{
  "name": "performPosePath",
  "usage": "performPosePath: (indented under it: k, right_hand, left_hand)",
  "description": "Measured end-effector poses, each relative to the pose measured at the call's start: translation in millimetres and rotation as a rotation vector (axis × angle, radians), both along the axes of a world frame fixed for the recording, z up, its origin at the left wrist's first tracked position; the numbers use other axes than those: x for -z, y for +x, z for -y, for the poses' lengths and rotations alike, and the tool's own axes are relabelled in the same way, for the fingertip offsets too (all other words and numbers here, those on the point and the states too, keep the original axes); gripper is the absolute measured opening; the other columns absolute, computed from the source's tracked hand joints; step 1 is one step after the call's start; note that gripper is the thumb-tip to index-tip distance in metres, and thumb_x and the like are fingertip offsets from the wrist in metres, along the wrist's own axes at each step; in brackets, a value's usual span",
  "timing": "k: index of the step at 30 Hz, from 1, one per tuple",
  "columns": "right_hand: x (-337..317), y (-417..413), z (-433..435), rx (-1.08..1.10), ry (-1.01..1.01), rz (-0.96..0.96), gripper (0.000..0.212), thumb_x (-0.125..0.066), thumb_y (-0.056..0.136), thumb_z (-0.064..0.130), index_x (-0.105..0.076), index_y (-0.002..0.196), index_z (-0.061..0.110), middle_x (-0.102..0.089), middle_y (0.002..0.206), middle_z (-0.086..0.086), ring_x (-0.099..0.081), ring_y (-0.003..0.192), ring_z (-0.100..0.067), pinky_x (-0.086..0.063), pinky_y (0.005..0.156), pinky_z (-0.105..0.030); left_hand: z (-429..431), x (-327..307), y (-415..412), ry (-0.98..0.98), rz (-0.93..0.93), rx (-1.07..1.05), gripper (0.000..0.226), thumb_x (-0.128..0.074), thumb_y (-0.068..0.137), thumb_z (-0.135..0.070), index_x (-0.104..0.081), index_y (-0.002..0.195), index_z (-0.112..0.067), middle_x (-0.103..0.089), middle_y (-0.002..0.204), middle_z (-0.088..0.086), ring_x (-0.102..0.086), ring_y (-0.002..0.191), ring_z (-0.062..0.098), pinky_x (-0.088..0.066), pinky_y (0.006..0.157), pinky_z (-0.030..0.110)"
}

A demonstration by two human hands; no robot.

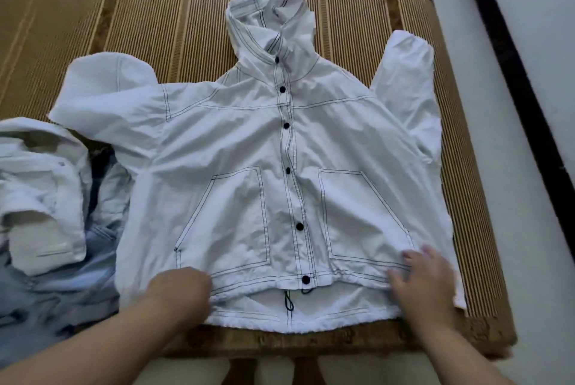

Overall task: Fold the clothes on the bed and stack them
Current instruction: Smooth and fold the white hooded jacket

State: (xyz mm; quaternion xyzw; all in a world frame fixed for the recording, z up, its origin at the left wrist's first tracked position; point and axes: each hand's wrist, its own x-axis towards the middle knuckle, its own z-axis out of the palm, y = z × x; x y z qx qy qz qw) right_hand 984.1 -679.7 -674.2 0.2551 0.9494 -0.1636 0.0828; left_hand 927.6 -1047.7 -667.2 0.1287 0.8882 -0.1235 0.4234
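A white hooded jacket (pixel 249 148) with dark stitching and black snap buttons lies front-up and spread flat on the bed's woven bamboo mat (pixel 149 20). Its hood points away from me and both sleeves lie out to the sides. My left hand (pixel 179 288) is closed on the jacket's bottom hem at the left. My right hand (pixel 420 275) rests on the hem at the right, fingers spread and pressing the cloth down.
A heap of other clothes lies at the left: a white garment (pixel 40 195) on top of light blue denim (pixel 62 285). The mat's near edge (pixel 280 344) runs just below the jacket. A pale floor with a black strip (pixel 513 51) lies to the right.
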Motion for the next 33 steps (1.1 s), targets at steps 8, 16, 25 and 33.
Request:
performPosePath:
  k: [8,16,25,33]
  right_hand:
    - [35,-14,38,-0.682,0.149,0.242,0.059,-0.056,0.083,0.009,-0.044,0.14,0.022,-0.038,0.148,-0.013,-0.037,0.133,-0.035,-0.039,0.102,-0.047]
    - [-8,-8,-16,-0.769,-0.023,-0.045,0.035,-0.078,0.055,-0.009,-0.078,0.084,0.01,-0.074,0.083,-0.003,-0.067,0.068,-0.029,-0.056,0.05,-0.033]
    - [-23,37,-19,-0.787,0.013,-0.143,0.013,-0.069,0.053,0.004,-0.064,0.055,0.016,-0.061,0.059,0.007,-0.055,0.052,-0.019,-0.041,0.039,-0.021]
    - [2,34,11,-0.548,0.015,0.435,0.03,-0.041,0.082,0.037,-0.063,0.099,0.025,-0.057,0.1,0.009,-0.055,0.101,-0.013,-0.044,0.074,-0.028]
  left_hand:
    - [-47,29,13,0.222,-0.138,0.06,0.046,-0.051,0.082,-0.018,-0.036,0.126,-0.024,-0.044,0.124,0.003,-0.047,0.11,0.027,-0.042,0.085,0.035]
    - [-27,13,5,0.467,-0.048,-0.021,0.043,-0.044,0.081,-0.015,-0.051,0.119,-0.034,-0.053,0.111,-0.007,-0.053,0.104,0.018,-0.04,0.074,0.028]
    - [1,-6,39,0.725,-0.078,0.29,0.04,-0.079,0.042,-0.027,-0.068,0.079,-0.038,-0.052,0.064,-0.014,-0.054,0.054,0.004,-0.039,0.045,0.015]
    - [-24,17,32,0.378,0.326,0.192,0.035,-0.046,0.082,-0.032,-0.056,0.114,-0.039,-0.058,0.116,-0.004,-0.053,0.115,0.02,-0.042,0.086,0.029]
